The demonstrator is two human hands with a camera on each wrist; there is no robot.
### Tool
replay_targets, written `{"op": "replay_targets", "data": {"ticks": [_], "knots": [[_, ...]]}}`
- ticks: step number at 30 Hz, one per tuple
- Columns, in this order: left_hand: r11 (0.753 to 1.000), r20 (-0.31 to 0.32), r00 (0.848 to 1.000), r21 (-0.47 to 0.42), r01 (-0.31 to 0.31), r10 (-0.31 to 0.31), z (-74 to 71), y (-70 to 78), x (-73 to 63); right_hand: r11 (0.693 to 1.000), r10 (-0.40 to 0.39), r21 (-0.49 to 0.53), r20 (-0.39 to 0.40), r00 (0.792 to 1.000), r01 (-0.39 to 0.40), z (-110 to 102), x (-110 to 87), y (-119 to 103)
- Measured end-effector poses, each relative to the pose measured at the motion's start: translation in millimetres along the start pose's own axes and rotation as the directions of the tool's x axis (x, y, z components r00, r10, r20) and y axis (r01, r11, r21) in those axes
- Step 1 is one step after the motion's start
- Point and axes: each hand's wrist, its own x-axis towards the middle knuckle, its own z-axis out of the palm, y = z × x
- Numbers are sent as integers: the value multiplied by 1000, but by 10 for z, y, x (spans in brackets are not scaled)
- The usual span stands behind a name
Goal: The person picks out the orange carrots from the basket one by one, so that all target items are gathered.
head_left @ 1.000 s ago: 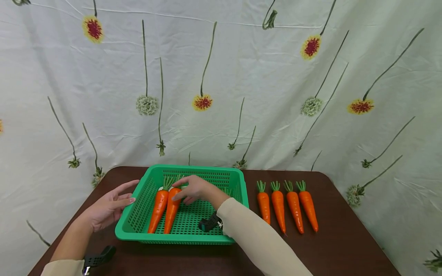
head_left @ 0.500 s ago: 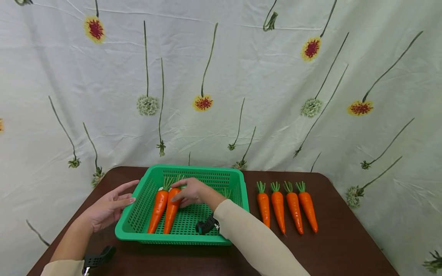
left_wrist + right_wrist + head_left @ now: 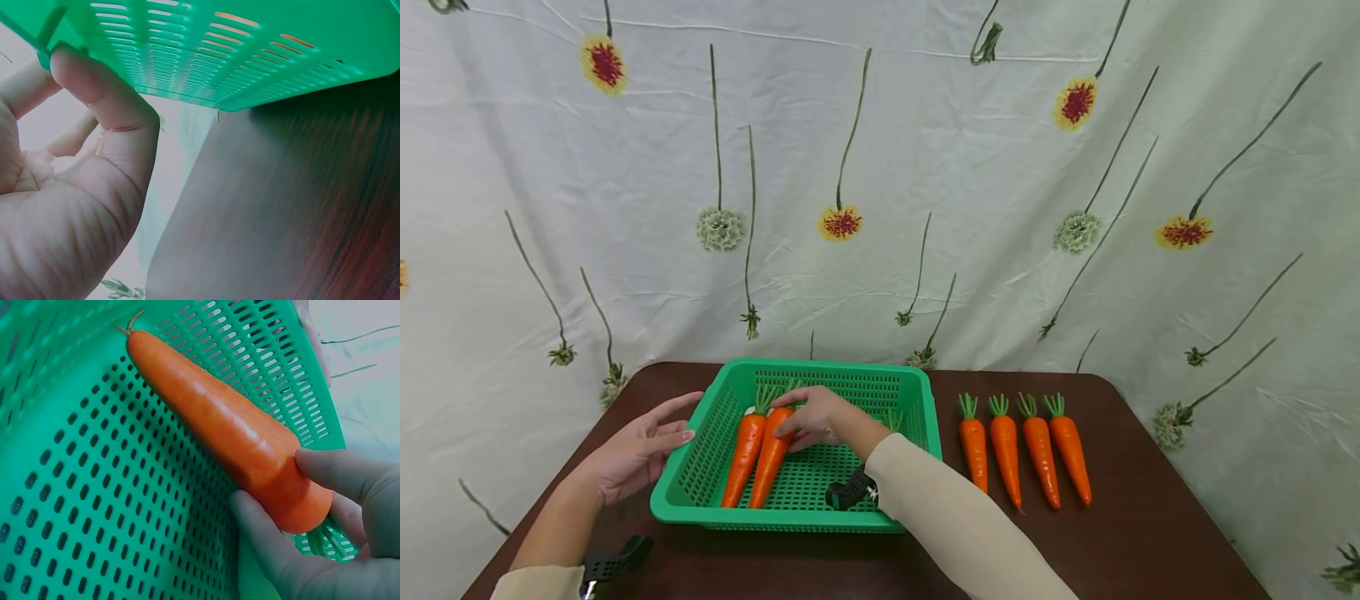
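Right hand (image 3: 822, 415) of yours pinched the glossy orange carrot (image 3: 768, 463) in the green perforated plastic basket (image 3: 778, 520), lower centre-left. Its tip had swung left, closer to the second orange carrot (image 3: 744, 454). Your left hand (image 3: 631, 457), fingers loose, touched the basket.

Ahead of you a pale cloth (image 3: 985, 150) fills the background, softly rippled and creased. Across it you see a pattern of flowers, many hanging heads down on long thin stems (image 3: 715, 125): yellow blooms with red centres (image 3: 839, 223), pale round puffs (image 3: 720, 228) (rather like dandelion clocks) and small leafy green tufts (image 3: 751, 323) lower down. In front of the cloth you have a dark brown table (image 3: 1150, 517), its far corners rounded and its far edge near the cloth; your left wrist view shows reddish grain streaking its surface
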Motion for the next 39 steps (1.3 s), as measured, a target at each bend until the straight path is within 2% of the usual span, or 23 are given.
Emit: {"op": "replay_targets", "data": {"ticks": [18,29,39], "knots": [[1000,0,1000,1,-7,7,21,27,-11,998,-36,-42,34,999,37,-99,-78,-47],[1000,2,1000,6,4,-4,34,29,-10,998,-58,-14,48,997,59,-213,-101,-47],[1000,5,1000,-3,1,-1,27,18,-16,996,-73,59,46,996,70,-293,-172,-66]]}}
